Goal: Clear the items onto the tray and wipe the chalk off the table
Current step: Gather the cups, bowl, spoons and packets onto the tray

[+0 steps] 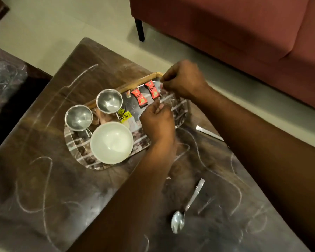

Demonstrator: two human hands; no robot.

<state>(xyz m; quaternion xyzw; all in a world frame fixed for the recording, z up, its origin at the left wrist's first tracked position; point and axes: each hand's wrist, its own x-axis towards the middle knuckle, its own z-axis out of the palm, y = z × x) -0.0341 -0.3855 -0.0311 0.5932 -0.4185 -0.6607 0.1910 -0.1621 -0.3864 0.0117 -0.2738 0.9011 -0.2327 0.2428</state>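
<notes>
A patterned tray [75, 151] with a wooden rim lies on the dark wooden table [44, 188], which is covered in white chalk lines [47, 179]. On the tray stand two steel cups [78, 117] [109, 100] and a white bowl [111, 142]. Two red sachets [136, 96] [154, 90] lie at its far end. My left hand [157, 122] and my right hand [184, 80] hover over that end, both pinched on what looks like a thin clear wrapper [168, 98]; blur hides its exact shape. A steel spoon [178, 222] lies on the table nearer me.
A flat metal utensil [209, 132] rests near the table's right edge, partly hidden by my right arm. A red sofa [235, 24] with a black leg stands beyond the table. A dark glossy object [4, 79] sits to the left.
</notes>
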